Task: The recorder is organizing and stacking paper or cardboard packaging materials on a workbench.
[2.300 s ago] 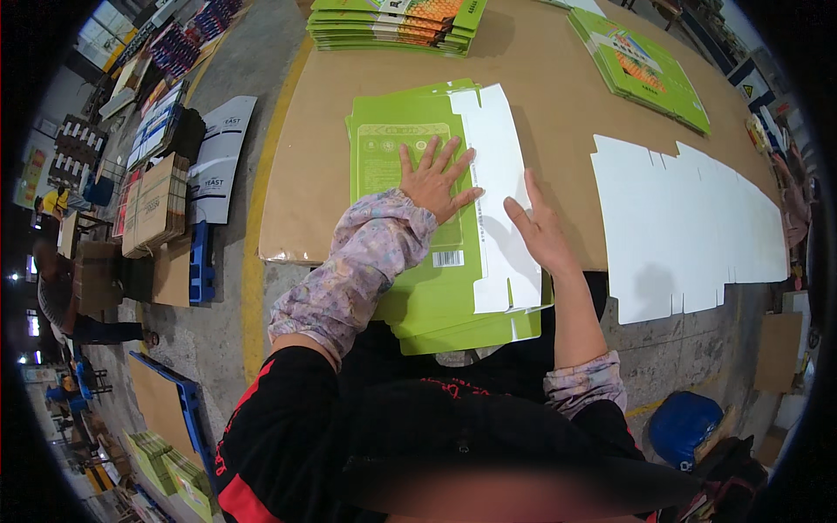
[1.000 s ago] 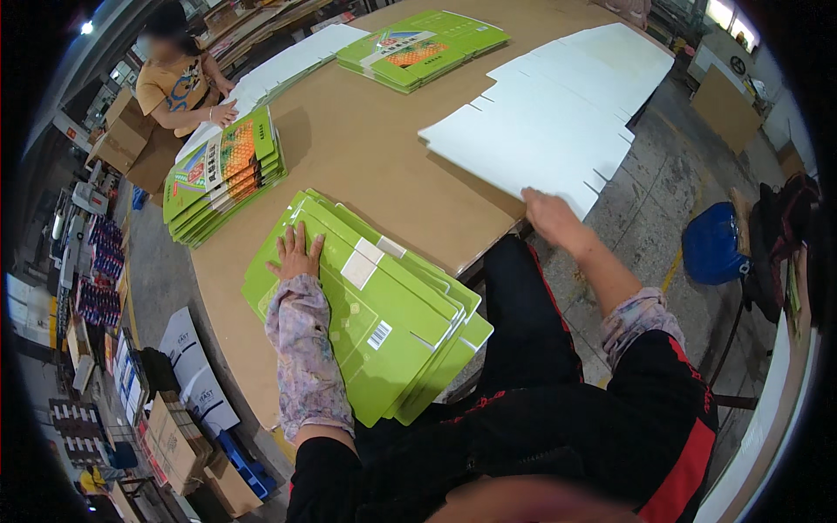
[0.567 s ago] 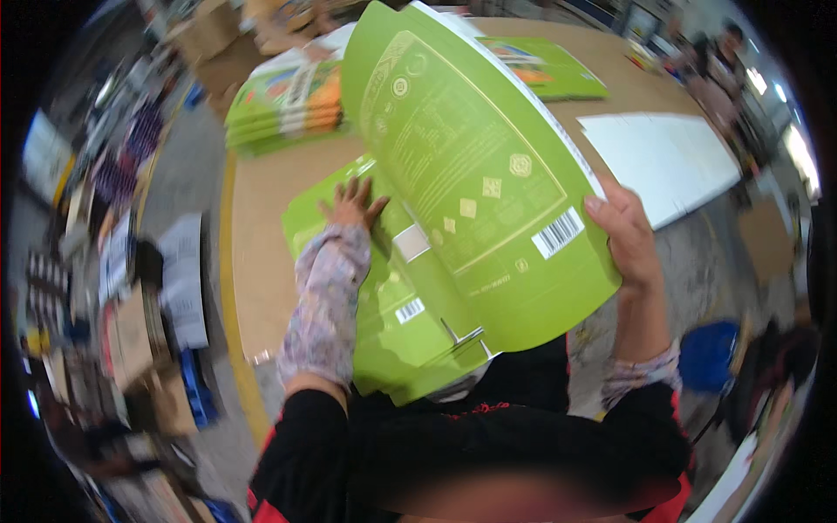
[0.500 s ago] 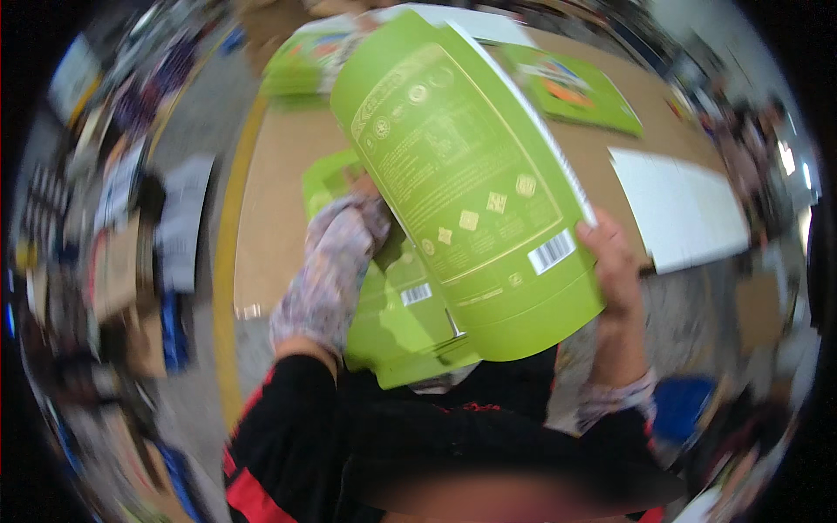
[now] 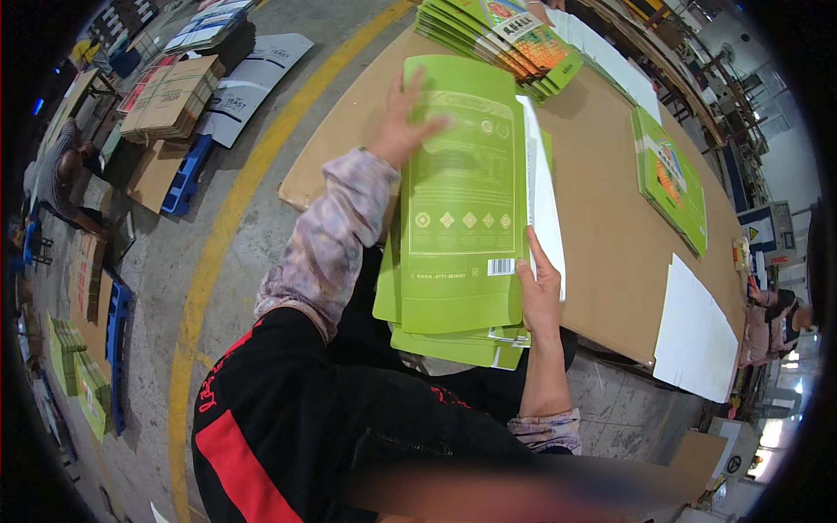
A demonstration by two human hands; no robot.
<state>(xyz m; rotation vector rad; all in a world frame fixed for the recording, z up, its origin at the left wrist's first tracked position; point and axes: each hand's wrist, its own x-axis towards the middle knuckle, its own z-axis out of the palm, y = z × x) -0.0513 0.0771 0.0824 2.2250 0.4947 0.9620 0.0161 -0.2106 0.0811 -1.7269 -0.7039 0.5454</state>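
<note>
A green printed cardboard sheet [image 5: 459,288], with pale patterns and a barcode, lies in front of me on other green sheets at the table's near edge. My right hand [image 5: 540,296] grips its lower right edge, thumb on the near side. White board [image 5: 547,196] shows from under that same edge. My left hand [image 5: 404,126] is at the sheet's upper left edge, fingers spread and slightly blurred, holding nothing. Whether its fingertips touch the sheet, I cannot tell.
On the brown table [image 5: 602,174], a fanned stack of green cartons [image 5: 510,44] lies at the far side, more green cartons [image 5: 671,179] to the right. A white sheet [image 5: 697,331] overhangs the right edge. Tied cardboard bundles [image 5: 170,96] and a blue pallet [image 5: 186,179] stand left.
The green sheet has come down from a tilted, raised position to lie straighter on the pile. My left hand has left the sheets beneath and moved up to its upper left edge.
</note>
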